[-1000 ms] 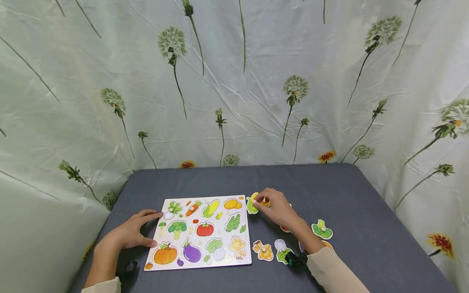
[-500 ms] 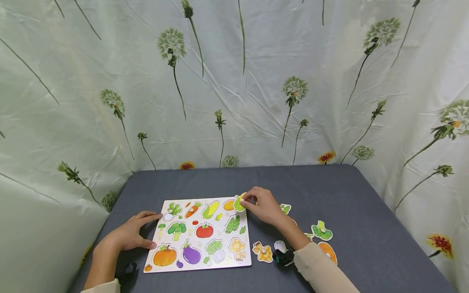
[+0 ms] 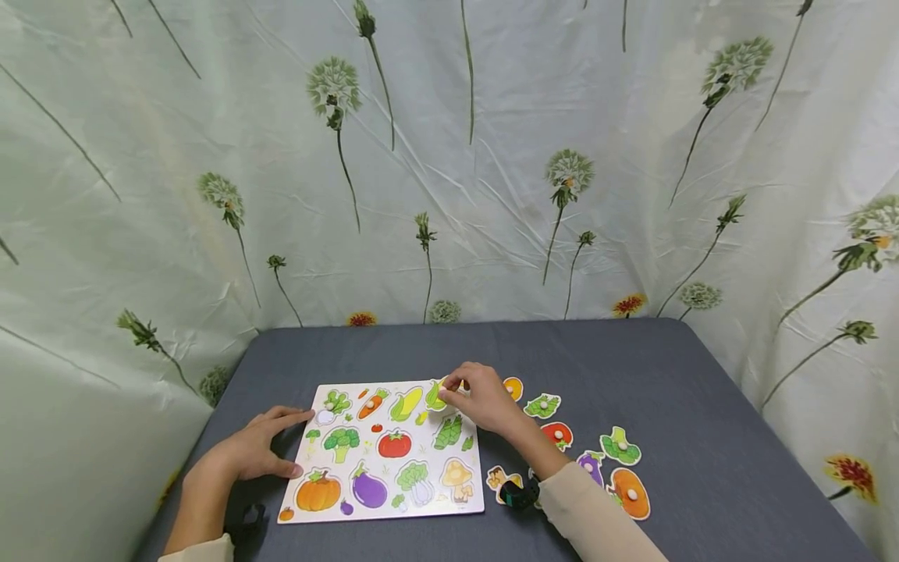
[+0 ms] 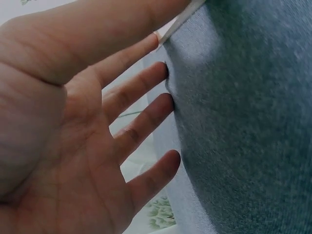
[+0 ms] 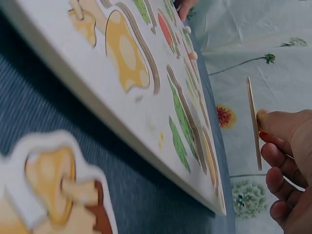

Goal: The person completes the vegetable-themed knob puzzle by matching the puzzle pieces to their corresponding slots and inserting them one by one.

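A white puzzle board [image 3: 400, 507] with vegetable pictures lies on the table's left half. My right hand [image 3: 483, 400] is over its far right corner, pinching a corn puzzle piece [image 3: 433, 396] by the knob with thumb and fingertips. In the right wrist view the corn piece [image 5: 254, 126] appears edge-on, raised above the board. The printed corn slot [image 3: 406, 404] is just left of it. My left hand [image 3: 256, 449] rests at the board's left edge, fingers spread and nearly straight, thumb and index finger touching the edge. Knobbed radish [image 3: 332, 407] and carrot [image 3: 372, 403] pieces sit in their slots.
Right of the board lie loose pieces: an orange-yellow one [image 3: 513, 388], asparagus [image 3: 543, 406], tomato [image 3: 557, 435], broccoli [image 3: 620, 446], eggplant [image 3: 591, 465] and pumpkin [image 3: 630, 493]. A mushroom piece [image 5: 53, 183] is beside the board's near right edge, partly behind my right wrist. A flowered curtain [image 3: 449, 195] hangs behind the table.
My right hand has lifted the corn piece from beside the board and carried it left over the board's far right corner. The left hand stays at the board's left edge.
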`<state>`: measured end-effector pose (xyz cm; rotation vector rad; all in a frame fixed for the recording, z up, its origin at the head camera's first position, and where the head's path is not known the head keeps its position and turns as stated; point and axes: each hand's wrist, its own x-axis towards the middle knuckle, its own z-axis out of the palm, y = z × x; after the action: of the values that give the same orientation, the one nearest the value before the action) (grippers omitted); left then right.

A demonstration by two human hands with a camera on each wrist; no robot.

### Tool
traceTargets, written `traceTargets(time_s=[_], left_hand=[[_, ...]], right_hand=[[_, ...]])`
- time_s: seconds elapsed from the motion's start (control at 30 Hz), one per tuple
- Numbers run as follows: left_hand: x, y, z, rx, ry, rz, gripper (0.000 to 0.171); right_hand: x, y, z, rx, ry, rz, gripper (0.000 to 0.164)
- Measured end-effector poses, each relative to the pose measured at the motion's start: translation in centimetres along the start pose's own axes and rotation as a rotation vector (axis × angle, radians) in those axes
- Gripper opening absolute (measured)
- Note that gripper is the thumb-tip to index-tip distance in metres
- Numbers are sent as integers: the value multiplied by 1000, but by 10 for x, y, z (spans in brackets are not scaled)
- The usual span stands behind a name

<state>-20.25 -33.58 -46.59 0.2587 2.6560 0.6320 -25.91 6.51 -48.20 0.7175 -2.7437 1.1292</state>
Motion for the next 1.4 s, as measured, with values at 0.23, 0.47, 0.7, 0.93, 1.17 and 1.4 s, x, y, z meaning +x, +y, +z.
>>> traceTargets(time_s=[0.23,0.47,0.7,0.93,1.17,1.4], left_hand=[[1,1,-1,1,-1,-10,100],[1,0,0,-8,-9,-2,99],[-1,-1,0,-25,-1,15,98],[-2,-3,2,-15,1,14,101],[-2,-2,2,-21,12,6,99],[-2,-1,1,-22,9,0,99]], right_hand=[[8,-7,11,-18,-17,-10,11],[13,-10,24,-17,-43,3,12],[16,-12,34,-13,-49,9,12],[19,-13,45,-24,-60,63,14],[22,-11,52,-9,-56,62,13],[25,-15,58,-13,-76,50,12]])
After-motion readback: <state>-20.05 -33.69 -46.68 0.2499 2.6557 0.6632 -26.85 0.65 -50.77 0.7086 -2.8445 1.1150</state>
